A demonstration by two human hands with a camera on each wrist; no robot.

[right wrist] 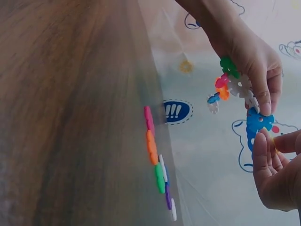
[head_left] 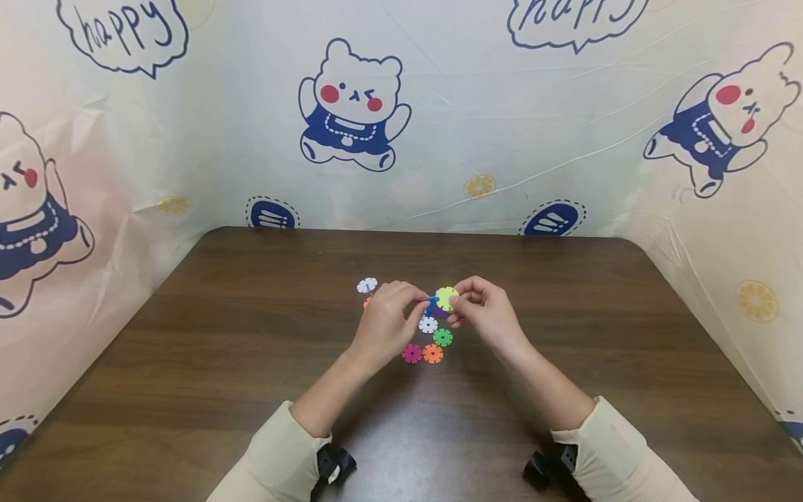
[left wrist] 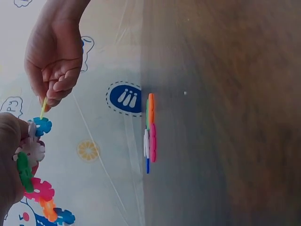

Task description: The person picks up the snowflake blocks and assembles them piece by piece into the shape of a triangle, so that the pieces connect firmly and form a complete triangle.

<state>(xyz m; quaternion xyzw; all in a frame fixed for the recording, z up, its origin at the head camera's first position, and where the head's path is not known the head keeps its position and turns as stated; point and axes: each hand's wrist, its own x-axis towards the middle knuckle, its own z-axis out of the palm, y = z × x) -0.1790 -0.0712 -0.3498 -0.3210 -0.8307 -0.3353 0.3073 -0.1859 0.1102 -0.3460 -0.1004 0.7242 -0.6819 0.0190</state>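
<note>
My left hand [head_left: 390, 317] pinches a blue notched plastic disc [right wrist: 260, 121] between thumb and fingertips. From that disc hangs a chain of interlocked discs, white, green [left wrist: 24, 172], pink [left wrist: 41, 189], orange and blue, partly hidden by the left hand in the head view. A white disc [head_left: 366, 285] at the chain's end shows left of that hand. My right hand [head_left: 488, 312] pinches a yellow notched disc [head_left: 447, 298], its edge touching or very near the blue one. Whether their slots are joined I cannot tell.
Several loose discs lie flat on the brown table [head_left: 251, 348] below the hands: white [head_left: 428, 325], green [head_left: 442, 337], pink [head_left: 412, 353], orange [head_left: 433, 353] and a partly covered purple one [head_left: 441, 313]. A printed cloth [head_left: 439, 139] stands around the table's back and sides.
</note>
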